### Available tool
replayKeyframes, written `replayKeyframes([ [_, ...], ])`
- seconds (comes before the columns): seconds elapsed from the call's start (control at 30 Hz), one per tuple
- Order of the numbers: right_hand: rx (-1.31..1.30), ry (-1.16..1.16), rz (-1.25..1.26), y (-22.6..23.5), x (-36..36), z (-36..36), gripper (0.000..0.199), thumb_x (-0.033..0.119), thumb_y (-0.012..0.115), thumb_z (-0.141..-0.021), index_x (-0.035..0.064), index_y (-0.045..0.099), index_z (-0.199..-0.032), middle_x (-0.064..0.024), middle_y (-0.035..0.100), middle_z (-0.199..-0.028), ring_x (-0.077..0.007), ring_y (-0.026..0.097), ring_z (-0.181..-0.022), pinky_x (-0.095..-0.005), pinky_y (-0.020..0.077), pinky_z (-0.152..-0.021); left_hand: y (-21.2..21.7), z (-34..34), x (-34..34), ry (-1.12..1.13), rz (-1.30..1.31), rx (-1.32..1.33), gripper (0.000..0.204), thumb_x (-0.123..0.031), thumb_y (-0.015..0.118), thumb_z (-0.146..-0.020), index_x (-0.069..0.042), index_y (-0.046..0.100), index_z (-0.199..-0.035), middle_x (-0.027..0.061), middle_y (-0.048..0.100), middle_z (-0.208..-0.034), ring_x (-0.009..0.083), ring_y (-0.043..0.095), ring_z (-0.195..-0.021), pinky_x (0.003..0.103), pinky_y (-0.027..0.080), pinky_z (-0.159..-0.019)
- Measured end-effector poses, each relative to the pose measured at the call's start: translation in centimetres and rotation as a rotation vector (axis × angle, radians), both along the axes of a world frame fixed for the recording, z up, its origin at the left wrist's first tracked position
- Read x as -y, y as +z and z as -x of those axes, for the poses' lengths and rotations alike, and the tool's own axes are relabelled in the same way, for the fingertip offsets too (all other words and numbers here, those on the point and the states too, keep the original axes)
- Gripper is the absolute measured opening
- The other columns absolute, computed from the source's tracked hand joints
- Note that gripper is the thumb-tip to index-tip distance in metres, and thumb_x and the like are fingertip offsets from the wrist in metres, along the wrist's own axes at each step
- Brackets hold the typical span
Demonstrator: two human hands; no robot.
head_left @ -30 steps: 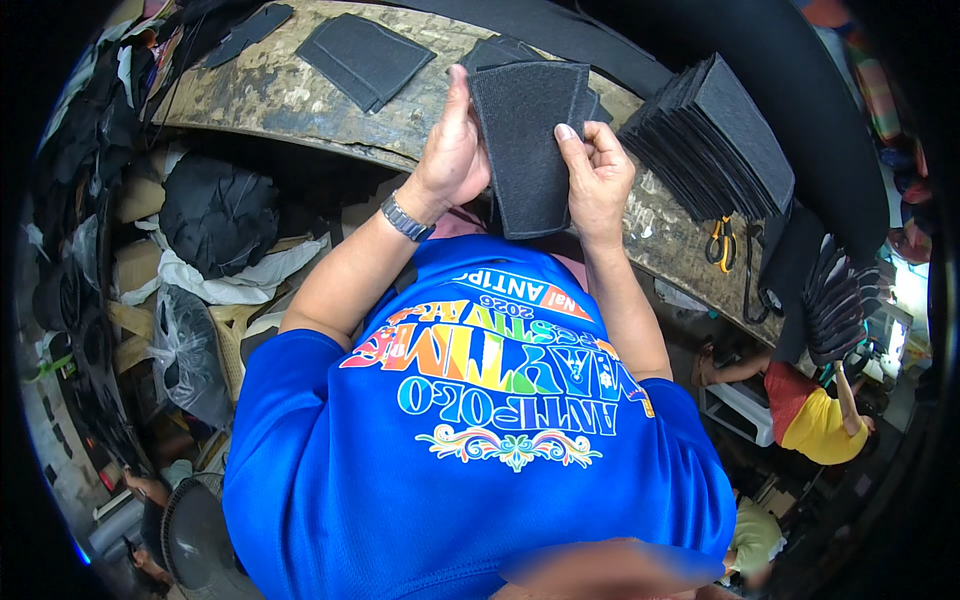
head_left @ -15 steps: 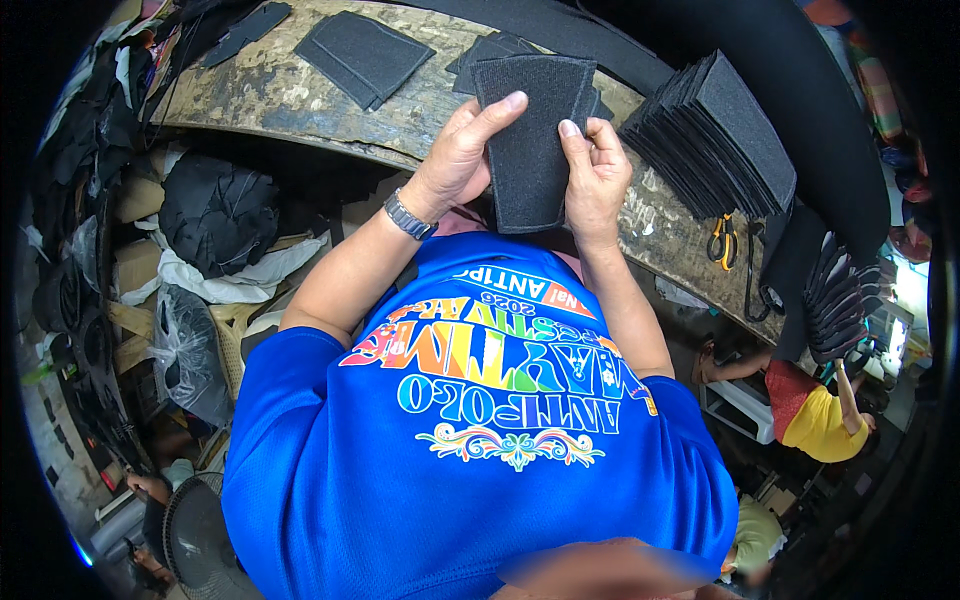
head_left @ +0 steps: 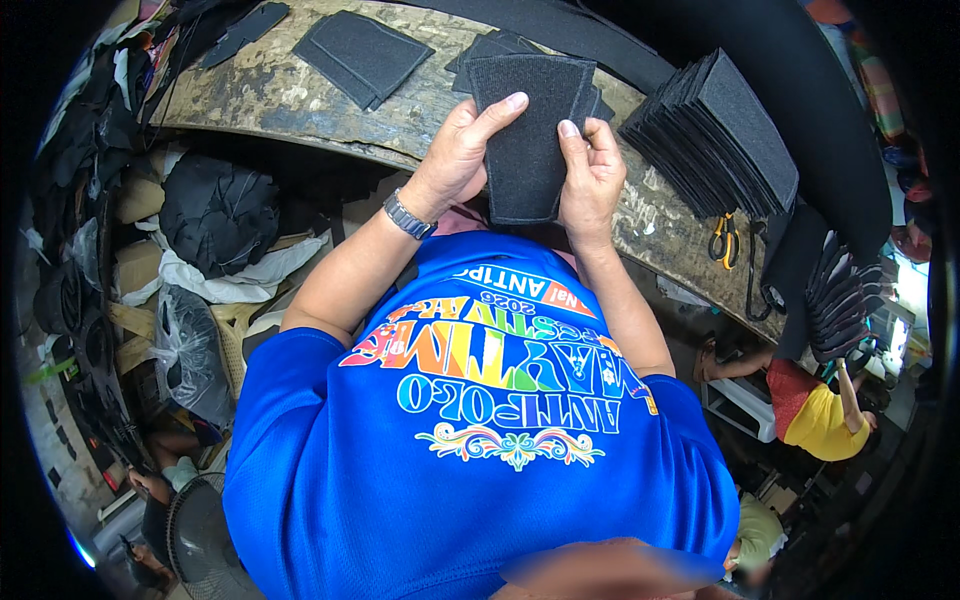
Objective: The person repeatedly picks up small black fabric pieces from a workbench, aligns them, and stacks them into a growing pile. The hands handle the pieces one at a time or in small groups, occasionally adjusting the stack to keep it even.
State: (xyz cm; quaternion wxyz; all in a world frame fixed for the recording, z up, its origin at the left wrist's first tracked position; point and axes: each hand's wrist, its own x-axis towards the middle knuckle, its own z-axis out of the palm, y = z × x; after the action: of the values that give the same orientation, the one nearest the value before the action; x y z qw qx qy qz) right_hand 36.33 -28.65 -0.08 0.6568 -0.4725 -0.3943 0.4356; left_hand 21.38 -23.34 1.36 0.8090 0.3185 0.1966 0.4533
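Note:
A dark grey, tapered fabric panel [head_left: 530, 150] with stitched edges is held up in front of me, its wider end away from me. My left hand [head_left: 472, 145] grips its left side, thumb lying on the face. On the right side, my right hand [head_left: 592, 175] pinches the edge between thumb and fingers. Beyond it, similar panels [head_left: 490, 45] lie on the worn wooden bench [head_left: 250, 90], partly covered by the one I hold. Two or more flat panels [head_left: 365, 58] rest further left. A tall, leaning stack of panels [head_left: 715, 130] stands to the right.
Orange-handled snips [head_left: 723, 242] lie at the bench's right edge, below the stack. Black sheet material [head_left: 830, 110] curves behind the bench. Left of me are a dark scrap bundle [head_left: 218, 210], a plastic bag [head_left: 190, 350] and a fan [head_left: 205, 540]. A person in yellow [head_left: 825, 425] is at the right.
The held panel's near end has shifted slightly away from me, and my right hand has moved a little left with it. Both hands keep their hold.

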Motion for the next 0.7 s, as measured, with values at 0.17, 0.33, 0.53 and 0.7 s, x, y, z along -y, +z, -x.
replayKeyframes([
  [0.17,-0.011,-0.007,0.005,0.0,0.0,0.2,0.002,0.006,0.06,-0.098,0.0061,0.058,-0.098,0.0038,0.061,-0.088,-0.0004,0.054,-0.078,-0.0157,0.0442,-0.069,-0.2,-0.1,-0.1,0.043,-0.04,-0.034,0.024,-0.017,0.058,-0.099,-0.003,0.063,-0.119,0.009,0.069,-0.113,0.0148,0.067,-0.101,0.029,0.054,-0.089],
  [0.33,0.075,-0.012,-0.028,-0.1,-0.2,0.5,0.01,0.01,0.063,-0.097,0.0039,0.057,-0.101,0.0057,0.053,-0.079,-0.0001,0.045,-0.07,-0.0173,0.0368,-0.06,-0.1,-0.1,-0.1,0.098,-0.053,-0.116,0.025,-0.018,0.059,-0.099,-0.002,0.064,-0.118,0.0082,0.07,-0.111,0.014,0.066,-0.1,0.029,0.054,-0.088],
  [0.53,0.255,-0.12,-0.072,0.2,-0.6,0.3,0.025,0.01,0.061,-0.096,0.0004,0.054,-0.118,-0.0061,0.058,-0.104,-0.012,0.055,-0.095,-0.0258,0.0453,-0.087,0.1,-0.5,0.0,0.169,-0.001,-0.115,0.027,-0.019,0.059,-0.099,-0.001,0.063,-0.119,0.0092,0.069,-0.113,0.0152,0.066,-0.101,0.03,0.053,-0.089],
  [0.7,0.17,-0.038,0.085,3.0,0.5,-0.6,0.024,0.008,0.06,-0.097,-0.0024,0.057,-0.119,-0.0018,0.062,-0.1,-0.0065,0.056,-0.091,-0.0219,0.0462,-0.083,0.3,-1.4,0.3,0.15,-0.013,-0.106,0.03,-0.019,0.058,-0.1,0.001,0.059,-0.122,0.0107,0.067,-0.118,0.017,0.064,-0.107,0.032,0.051,-0.094],
])
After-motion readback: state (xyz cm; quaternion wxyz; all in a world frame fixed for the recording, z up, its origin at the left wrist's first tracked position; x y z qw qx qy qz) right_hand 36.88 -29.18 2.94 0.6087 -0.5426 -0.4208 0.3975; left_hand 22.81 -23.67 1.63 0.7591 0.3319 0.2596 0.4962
